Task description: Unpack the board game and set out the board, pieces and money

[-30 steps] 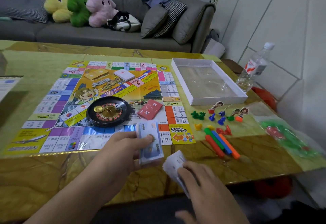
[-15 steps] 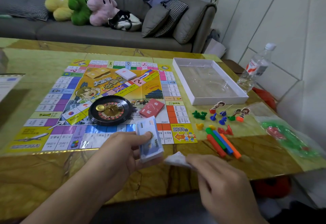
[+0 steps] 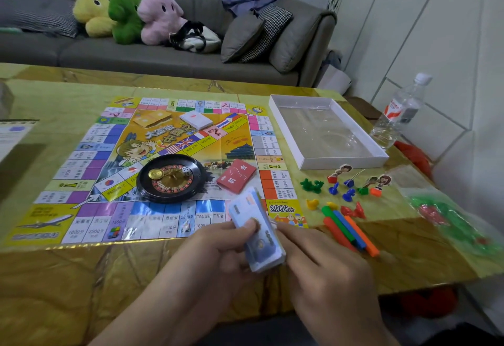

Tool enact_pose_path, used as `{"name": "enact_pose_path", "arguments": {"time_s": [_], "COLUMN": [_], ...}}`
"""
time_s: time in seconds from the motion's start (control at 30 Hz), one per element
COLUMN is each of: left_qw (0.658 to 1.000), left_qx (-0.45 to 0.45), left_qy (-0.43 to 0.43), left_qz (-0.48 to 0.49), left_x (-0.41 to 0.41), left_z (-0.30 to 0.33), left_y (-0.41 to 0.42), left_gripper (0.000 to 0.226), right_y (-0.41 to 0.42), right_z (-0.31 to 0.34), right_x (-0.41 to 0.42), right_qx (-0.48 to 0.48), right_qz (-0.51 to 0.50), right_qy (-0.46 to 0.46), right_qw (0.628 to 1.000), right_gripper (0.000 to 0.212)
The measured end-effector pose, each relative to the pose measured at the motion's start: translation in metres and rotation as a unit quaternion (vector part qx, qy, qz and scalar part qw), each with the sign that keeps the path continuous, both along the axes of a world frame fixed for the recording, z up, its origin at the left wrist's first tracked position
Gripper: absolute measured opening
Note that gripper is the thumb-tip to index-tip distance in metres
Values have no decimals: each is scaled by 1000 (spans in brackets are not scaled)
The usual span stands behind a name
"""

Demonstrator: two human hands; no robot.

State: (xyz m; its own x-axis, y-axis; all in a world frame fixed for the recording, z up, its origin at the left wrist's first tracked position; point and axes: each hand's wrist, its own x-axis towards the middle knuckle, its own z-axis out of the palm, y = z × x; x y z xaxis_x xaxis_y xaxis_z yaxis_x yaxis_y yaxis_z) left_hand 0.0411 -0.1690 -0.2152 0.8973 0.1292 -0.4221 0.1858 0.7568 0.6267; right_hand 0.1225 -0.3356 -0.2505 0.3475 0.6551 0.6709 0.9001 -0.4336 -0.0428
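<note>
The left hand (image 3: 215,250) grips the stack of play money (image 3: 257,232) with its thumb pressed across the top note, holding it upright just over the near edge of the board (image 3: 90,155), while the right hand (image 3: 324,272) reaches in from the side, fingers curled against the stack's edge — whether it has already pinched a note free cannot be told. The step in hand looks like dealing the money out. To do it well, the person should probably keep the left thumb light so single notes slide off, peel from the top corner, and lay the notes on the bare table (image 3: 54,277) — clear of the roulette wheel (image 3: 170,178), the red cards (image 3: 236,179) and the coloured pieces (image 3: 349,193) to the right.
</note>
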Motion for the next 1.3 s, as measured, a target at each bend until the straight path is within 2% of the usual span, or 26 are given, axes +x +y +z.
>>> {"name": "enact_pose_path", "arguments": {"time_s": [0.13, 0.2, 0.27, 0.33, 0.4, 0.47, 0.53, 0.57, 0.7, 0.8, 0.9, 0.97, 1.03, 1.1, 1.17, 1.2, 1.23, 1.3], "left_qw": [997, 995, 996, 997, 996, 992, 986, 981, 963, 962, 965, 977, 988, 994, 998, 998, 999, 998], "left_qx": [36, 52, 40, 39, 70, 109, 150, 175, 243, 241, 230, 171, 102, 76, 41, 20, 5, -13], "left_qy": [22, 27, 23, 14, 25, 36, 39, 39, 29, 18, 6, -4, -9, -11, -3, 2, 8, 25], "left_qz": [60, 81, 74, 58, 57, 62, 67, 73, 110, 127, 130, 124, 114, 79, 52, 53, 53, 62], "left_x": [10, 11, 8, 4, 2, 4, 4, 5, 10, 11, 13, 12, 9, 6, 5, 4, 6, 7], "left_z": [-10, -15, -11, -5, -4, -6, -5, -7, -13, -14, -14, -11, -7, -4, -2, -2, -3, -3], "left_y": [-2, -2, 0, 2, 3, -2, -9, -13, -19, -19, -20, -17, -12, -9, -7, -6, -6, -1], "left_gripper": [35, 34, 35, 33, 30, 27, 22, 22, 31, 49, 46, 39, 41, 48, 49, 46, 42, 40], "right_y": [8, 8, 7, 4, 4, 10, 16, 19, 31, 37, 40, 40, 38, 39, 42, 45, 46, 46], "right_z": [1, 7, 14, 19, 27, 33, 34, 32, 22, 21, 22, 29, 37, 44, 44, 41, 37, 35], "right_x": [-7, -13, -20, -24, -23, -19, -16, -16, -22, -26, -26, -23, -21, -23, -28, -32, -34, -36], "right_qx": [9, 23, 34, 71, 123, 143, 133, 114, 85, 95, 92, 115, 161, 177, 159, 144, 118, 33], "right_qz": [61, 90, 77, 58, 48, 31, 15, 11, -37, -66, -71, -56, -14, 10, 22, 23, 20, 4], "right_qy": [68, 153, 253, 345, 461, 557, 604, 597, 470, 432, 438, 489, 582, 654, 680, 673, 643, 519], "right_qw": [996, 984, 964, 934, 878, 817, 786, 794, 878, 895, 892, 863, 797, 736, 715, 725, 757, 854], "right_gripper": [37, 44, 66, 72, 62, 41, 23, 22, 28, 29, 33, 34, 32, 29, 30, 32, 33, 42]}}
